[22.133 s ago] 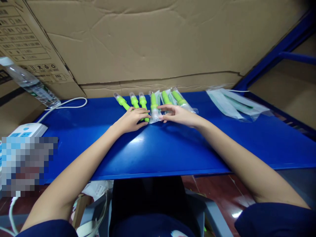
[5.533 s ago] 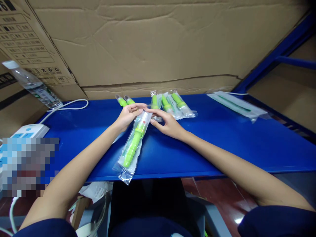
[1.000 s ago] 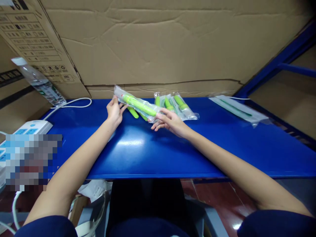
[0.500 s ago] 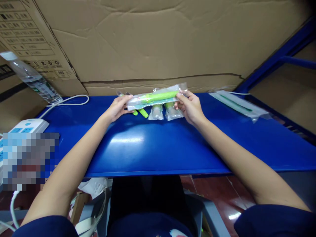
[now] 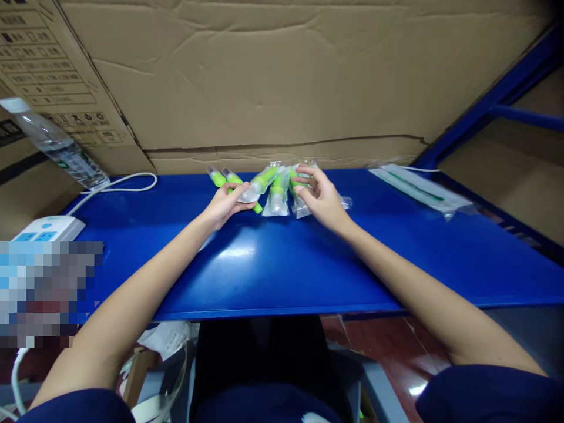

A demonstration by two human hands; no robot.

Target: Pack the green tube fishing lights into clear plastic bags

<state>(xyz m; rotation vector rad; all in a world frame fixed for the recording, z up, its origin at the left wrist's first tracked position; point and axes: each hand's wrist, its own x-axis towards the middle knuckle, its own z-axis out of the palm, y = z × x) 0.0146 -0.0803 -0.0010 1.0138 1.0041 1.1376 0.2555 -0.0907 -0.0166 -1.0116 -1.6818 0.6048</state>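
Observation:
My left hand point(image 5: 228, 204) pinches the near end of a green stick-like thing in a clear wrapper point(image 5: 265, 177), which slants away to the upper right. Beside it, my right hand point(image 5: 318, 197) hovers over or touches another wrapped green stick point(image 5: 294, 178), partly hidden by its curved, parted fingers. Between the hands lies a further wrapped green stick point(image 5: 277, 191), its pale end toward me. Two unwrapped green sticks with clear caps, one of them the left capped stick point(image 5: 216, 177), lie behind my left hand, which covers part of them.
At the right of the blue table point(image 5: 282, 282) lies a flat clear packet with a green strip point(image 5: 412, 187). A water bottle point(image 5: 66, 150) leans at the left, near a white cable and a power strip point(image 5: 48, 228). Cardboard point(image 5: 282, 76) walls off the back.
The wrapped green stick, held level between both hands before, now slants in my left hand alone. My right hand has let go of its end and lies over the other wrapped sticks.

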